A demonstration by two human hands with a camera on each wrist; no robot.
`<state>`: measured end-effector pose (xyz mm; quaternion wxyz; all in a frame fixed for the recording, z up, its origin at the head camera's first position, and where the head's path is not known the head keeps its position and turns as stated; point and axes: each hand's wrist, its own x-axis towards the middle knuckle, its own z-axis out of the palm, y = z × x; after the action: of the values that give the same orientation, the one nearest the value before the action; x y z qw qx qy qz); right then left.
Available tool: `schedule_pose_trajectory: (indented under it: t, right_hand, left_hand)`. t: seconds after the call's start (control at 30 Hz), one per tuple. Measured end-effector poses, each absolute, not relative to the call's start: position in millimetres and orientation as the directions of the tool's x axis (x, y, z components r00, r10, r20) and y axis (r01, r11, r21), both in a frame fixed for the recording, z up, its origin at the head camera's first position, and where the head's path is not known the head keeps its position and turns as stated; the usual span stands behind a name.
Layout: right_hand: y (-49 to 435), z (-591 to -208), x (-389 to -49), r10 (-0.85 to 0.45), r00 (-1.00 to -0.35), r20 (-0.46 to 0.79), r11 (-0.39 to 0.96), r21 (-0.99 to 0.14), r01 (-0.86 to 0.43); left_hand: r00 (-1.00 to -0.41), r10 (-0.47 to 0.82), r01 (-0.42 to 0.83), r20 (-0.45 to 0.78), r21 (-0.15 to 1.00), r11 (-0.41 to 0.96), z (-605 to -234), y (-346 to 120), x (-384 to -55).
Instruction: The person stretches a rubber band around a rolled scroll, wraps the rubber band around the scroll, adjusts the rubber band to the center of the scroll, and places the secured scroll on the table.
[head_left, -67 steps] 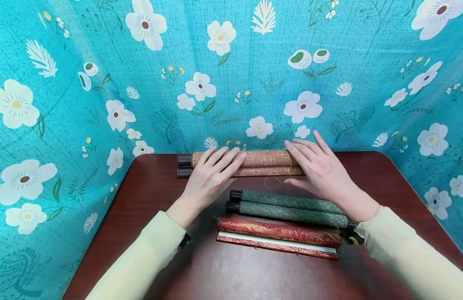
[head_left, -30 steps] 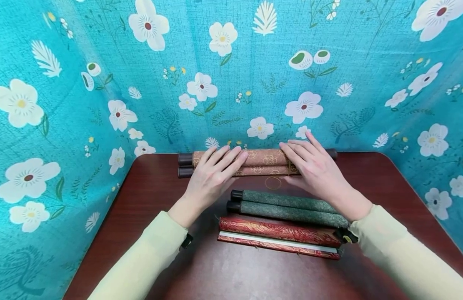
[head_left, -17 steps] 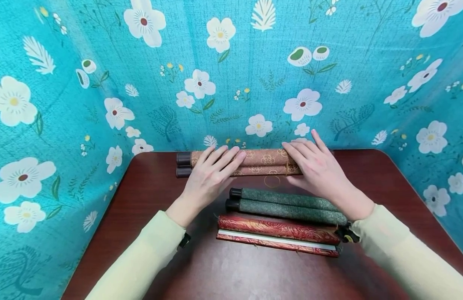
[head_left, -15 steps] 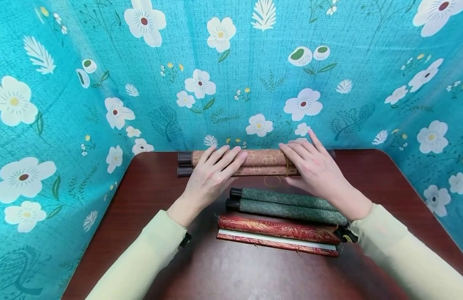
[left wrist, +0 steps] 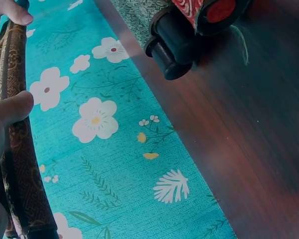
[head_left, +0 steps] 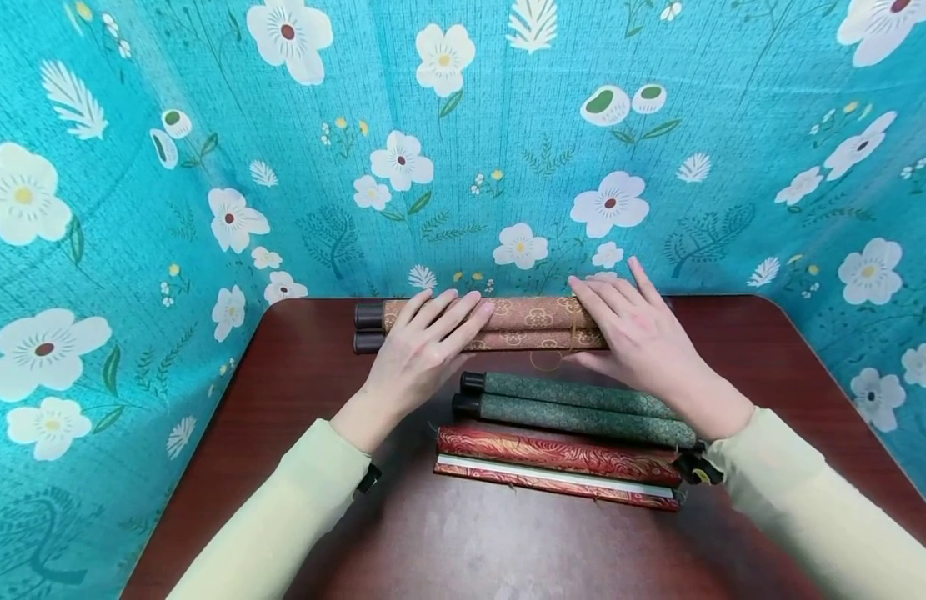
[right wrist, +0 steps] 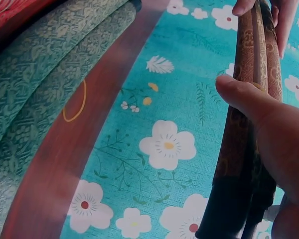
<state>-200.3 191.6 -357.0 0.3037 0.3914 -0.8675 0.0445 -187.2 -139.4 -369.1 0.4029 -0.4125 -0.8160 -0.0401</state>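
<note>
A brown scroll [head_left: 533,315] with gold flowers, rolled from both ends into two parallel rolls with dark knobs, lies along the table's far edge. My left hand [head_left: 425,350] grips its left part, fingers over the top and thumb on the near side. Toward the other end, my right hand [head_left: 643,333] holds it the same way, one finger raised. Beside that hand a thin yellow band [head_left: 573,325] crosses the rolls. In the right wrist view, the thumb [right wrist: 234,92] presses the brown scroll [right wrist: 234,144]. The right knobs are mostly hidden in the head view.
Nearer me lie a green double-rolled scroll [head_left: 583,417] with black knobs and a red-gold scroll [head_left: 553,450] showing a white strip. A loose yellow loop [head_left: 547,360] rests between the brown and green scrolls. Blue flowered cloth [head_left: 463,167] hangs behind the dark wooden table [head_left: 463,550].
My right hand has shifted slightly left and back right along the brown scroll. The yellow band on it sits a little farther left. My left hand keeps its place.
</note>
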Motion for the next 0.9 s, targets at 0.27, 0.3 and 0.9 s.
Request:
schedule_pose_trajectory:
  t: [0.27,0.3,0.9]
  right_hand:
    - [189.6,-356.4,-202.3,-0.656,-0.495,0.57,0.667,0.131,-0.733]
    - [189.1,-355.6,-202.7,-0.655,-0.492,0.573,0.666,0.131,-0.734]
    - [183.3,-362.0,-198.4,-0.663,-0.504,0.553,0.67,0.138,-0.729]
  left_hand:
    - [-0.318,0.643,0.711,0.697,-0.274,0.648,-368.8,-137.2,-190.7]
    - [-0.318,0.641,0.71,0.698,-0.273,0.649,-368.4,-136.9,-191.1]
    - [-0.323,0.657,0.708,0.681,-0.287,0.646,-374.4,-135.2,-191.2]
